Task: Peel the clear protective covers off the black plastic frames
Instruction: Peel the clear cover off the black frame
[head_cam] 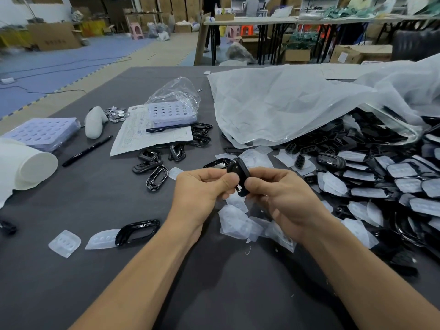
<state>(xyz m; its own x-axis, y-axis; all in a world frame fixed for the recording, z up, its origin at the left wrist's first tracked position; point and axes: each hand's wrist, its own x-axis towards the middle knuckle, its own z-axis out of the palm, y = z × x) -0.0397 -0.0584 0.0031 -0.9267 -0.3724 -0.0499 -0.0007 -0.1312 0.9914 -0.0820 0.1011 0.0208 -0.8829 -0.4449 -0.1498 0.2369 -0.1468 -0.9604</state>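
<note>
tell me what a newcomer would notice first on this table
Dead centre, a black frame is pinched between the left grip and the right grip above the grey table. On the right, a heap of covered frames spills from a big cloudy plastic bag. Peeled clear covers lie just beneath the grips, and bare frames sit to the left.

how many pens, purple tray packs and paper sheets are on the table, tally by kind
pens: 2
purple tray packs: 2
paper sheet: 1
total: 5
</note>
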